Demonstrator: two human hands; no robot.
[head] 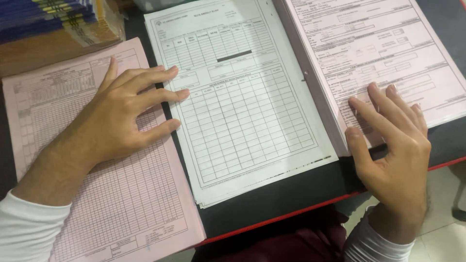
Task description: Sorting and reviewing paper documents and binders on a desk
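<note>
My left hand (121,114) lies flat, fingers spread, on a pink printed form stack (111,204) at the left, its fingertips reaching over the edge of the white form stack (242,131) in the middle. My right hand (391,150) rests with its fingertips on the lower left corner of a thick pink form stack (388,53) at the right, thumb at that stack's front edge. Neither hand grips anything. White sleeves cover both wrists.
The papers lie on a dark desk (291,194) with a red front edge. A pile of bound booklets with blue and yellow spines (53,24) sits at the back left. Light floor tiles (444,194) show beyond the desk at lower right.
</note>
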